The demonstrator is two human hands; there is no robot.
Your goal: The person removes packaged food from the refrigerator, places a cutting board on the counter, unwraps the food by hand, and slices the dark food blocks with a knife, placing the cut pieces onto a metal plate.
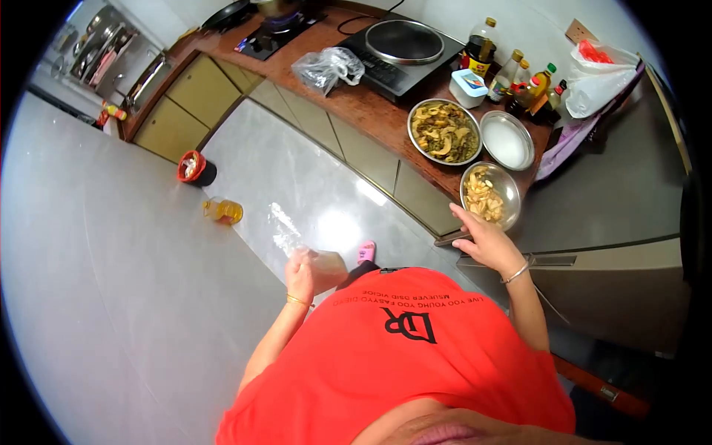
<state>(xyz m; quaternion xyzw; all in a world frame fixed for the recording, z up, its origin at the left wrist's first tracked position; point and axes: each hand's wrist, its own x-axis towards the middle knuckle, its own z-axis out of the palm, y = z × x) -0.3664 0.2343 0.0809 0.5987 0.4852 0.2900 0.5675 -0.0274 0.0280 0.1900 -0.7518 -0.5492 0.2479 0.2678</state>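
Left hand [300, 276] grips a bag [327, 271]; empty right hand [488, 242] hovers, open, beside a bowl [509, 194].

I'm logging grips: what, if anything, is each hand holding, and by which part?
The left hand grips what looks like a plastic bag by one end. The right hand, fingers extended, holds nothing visible.

On the counter [373, 117]: a stove [259, 43], a clear bag [326, 68], a cooker [382, 83], a tub [469, 87] and some bottles [506, 76]. There too, close together: a bowl of brown food [445, 132], a bowl of white stuff [508, 141] and a bowl of pale food [486, 196]. On the grey floor [256, 167]: a bin [204, 172], a yellow bottle [225, 211] and a pink shoe [366, 253].
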